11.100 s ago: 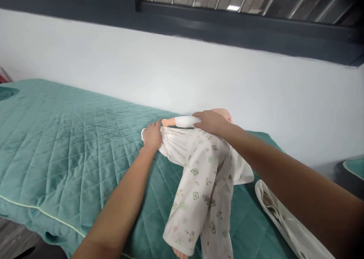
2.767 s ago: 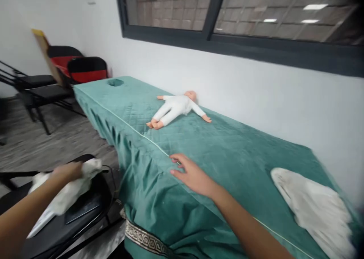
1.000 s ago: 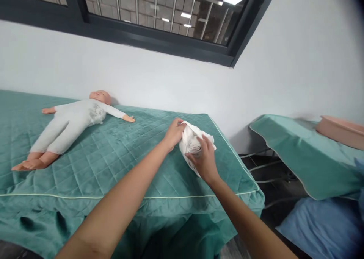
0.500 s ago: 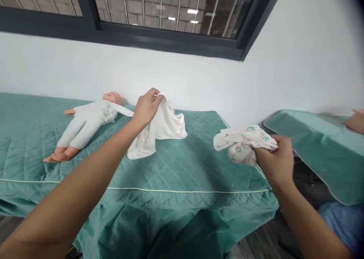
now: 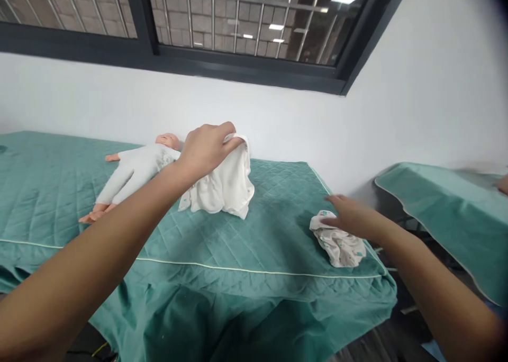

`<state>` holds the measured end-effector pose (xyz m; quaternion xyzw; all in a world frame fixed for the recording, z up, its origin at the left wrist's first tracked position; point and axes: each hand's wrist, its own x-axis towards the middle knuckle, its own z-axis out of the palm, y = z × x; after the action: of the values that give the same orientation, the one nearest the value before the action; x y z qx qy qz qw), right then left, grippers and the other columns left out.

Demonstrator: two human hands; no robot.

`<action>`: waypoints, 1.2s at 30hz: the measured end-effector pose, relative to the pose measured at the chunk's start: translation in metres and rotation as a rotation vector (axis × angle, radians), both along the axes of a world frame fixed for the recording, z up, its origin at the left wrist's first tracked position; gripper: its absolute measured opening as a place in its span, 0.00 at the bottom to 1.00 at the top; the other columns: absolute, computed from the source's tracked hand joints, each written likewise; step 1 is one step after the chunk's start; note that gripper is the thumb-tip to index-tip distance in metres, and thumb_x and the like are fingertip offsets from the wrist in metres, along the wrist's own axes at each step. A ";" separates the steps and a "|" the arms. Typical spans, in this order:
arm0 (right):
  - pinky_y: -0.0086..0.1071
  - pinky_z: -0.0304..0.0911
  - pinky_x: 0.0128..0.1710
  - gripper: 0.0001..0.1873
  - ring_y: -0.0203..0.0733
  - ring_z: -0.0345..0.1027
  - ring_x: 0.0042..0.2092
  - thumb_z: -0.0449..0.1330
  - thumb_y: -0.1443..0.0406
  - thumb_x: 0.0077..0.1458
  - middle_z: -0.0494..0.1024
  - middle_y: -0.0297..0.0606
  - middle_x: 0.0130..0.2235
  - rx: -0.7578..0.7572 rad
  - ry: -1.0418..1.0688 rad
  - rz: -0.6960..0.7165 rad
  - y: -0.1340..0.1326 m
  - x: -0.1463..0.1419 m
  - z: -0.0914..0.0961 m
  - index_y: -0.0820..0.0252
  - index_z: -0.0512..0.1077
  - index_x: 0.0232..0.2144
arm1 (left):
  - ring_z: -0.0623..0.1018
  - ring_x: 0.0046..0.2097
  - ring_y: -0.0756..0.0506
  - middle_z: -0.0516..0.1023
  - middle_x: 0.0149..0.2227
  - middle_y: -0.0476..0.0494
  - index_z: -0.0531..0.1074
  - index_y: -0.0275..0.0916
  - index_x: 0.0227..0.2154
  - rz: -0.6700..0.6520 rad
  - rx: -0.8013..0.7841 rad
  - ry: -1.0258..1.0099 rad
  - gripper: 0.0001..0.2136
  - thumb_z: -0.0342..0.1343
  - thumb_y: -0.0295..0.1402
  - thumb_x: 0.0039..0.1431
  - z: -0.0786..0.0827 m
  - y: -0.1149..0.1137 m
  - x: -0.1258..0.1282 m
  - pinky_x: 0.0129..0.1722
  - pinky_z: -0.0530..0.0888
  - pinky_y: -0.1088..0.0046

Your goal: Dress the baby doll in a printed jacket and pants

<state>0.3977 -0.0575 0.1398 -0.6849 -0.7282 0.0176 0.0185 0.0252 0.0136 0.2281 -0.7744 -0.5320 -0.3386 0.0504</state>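
Observation:
My left hand [image 5: 210,147] pinches the top edge of a white baby garment [image 5: 228,187], which hangs down with its lower part at the green quilted cover. Over the right end of the bed, my right hand [image 5: 351,214] has its fingers stretched out and holds nothing. Just below it lies a crumpled white cloth [image 5: 339,245] with small coloured prints; whether the fingers touch it I cannot tell. A baby doll [image 5: 137,169] in a white suit lies on its back to the left, partly hidden by my left forearm.
The bed [image 5: 270,245] has a green quilted cover with a pale piping edge and stands against a white wall. Above is a dark-framed window [image 5: 246,63] with bars. Another green-covered bed [image 5: 444,208] stands at the right, with part of a person's hand [image 5: 503,184] at the edge.
My right hand has let go of the printed cloth, which now lies on the bed's right end. The white garment in my left hand has been gathered up and hangs more compactly.

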 end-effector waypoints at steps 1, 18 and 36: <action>0.49 0.63 0.54 0.31 0.58 0.69 0.55 0.64 0.53 0.51 0.73 0.52 0.56 0.059 0.163 0.047 0.003 -0.026 0.016 0.58 0.68 0.55 | 0.75 0.40 0.39 0.73 0.29 0.45 0.74 0.41 0.38 -0.036 -0.006 -0.007 0.14 0.49 0.45 0.64 0.001 -0.002 0.002 0.43 0.66 0.64; 0.35 0.56 0.35 0.14 0.47 0.69 0.38 0.54 0.66 0.54 0.79 0.38 0.40 0.390 0.023 0.179 0.049 -0.105 0.071 0.53 0.74 0.42 | 0.76 0.44 0.41 0.79 0.43 0.44 0.74 0.42 0.40 -0.093 -0.162 -0.108 0.10 0.50 0.28 0.58 -0.045 0.000 -0.067 0.43 0.68 0.67; 0.37 0.65 0.42 0.15 0.50 0.73 0.45 0.57 0.55 0.57 0.80 0.39 0.46 0.122 0.275 -0.082 0.141 -0.066 -0.013 0.53 0.77 0.42 | 0.78 0.43 0.36 0.81 0.42 0.37 0.75 0.42 0.40 0.135 -0.444 0.032 0.16 0.52 0.46 0.59 -0.109 0.103 -0.088 0.43 0.71 0.64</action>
<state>0.3322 0.0832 0.1265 -0.7028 -0.6899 0.0658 0.1603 -0.0629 0.1169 0.1188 -0.7344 -0.6433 -0.1968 -0.0900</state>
